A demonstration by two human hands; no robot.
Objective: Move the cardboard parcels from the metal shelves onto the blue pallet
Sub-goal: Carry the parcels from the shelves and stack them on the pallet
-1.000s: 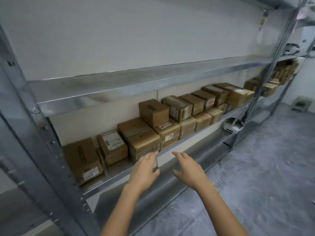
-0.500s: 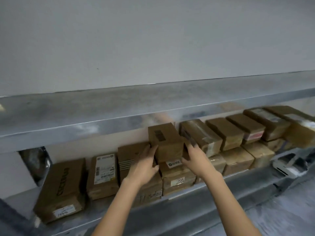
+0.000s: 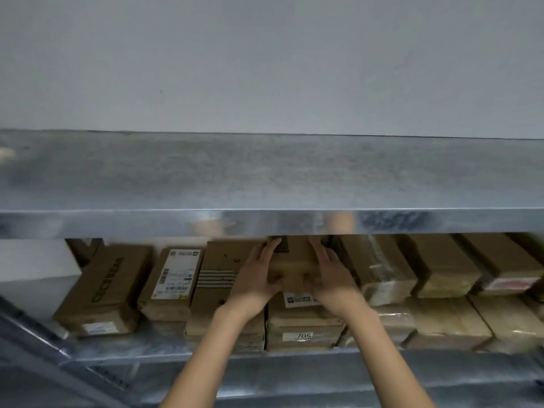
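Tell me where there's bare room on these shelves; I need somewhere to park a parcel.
The upper shelf top looks bare almost throughout. Below, only a patch between the left upright and the leftmost parcel. Rightwards parcels sit packed two high around the held parcel.

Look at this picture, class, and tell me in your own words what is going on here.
A person is reaching both bare hands into a metal shelf stocked with cardboard parcels. The left hand and right hand grip a small cardboard parcel by its two sides. It sits on top of the parcel labelled 705. Whether it has lifted clear cannot be told. Other parcels lie in rows on either side.
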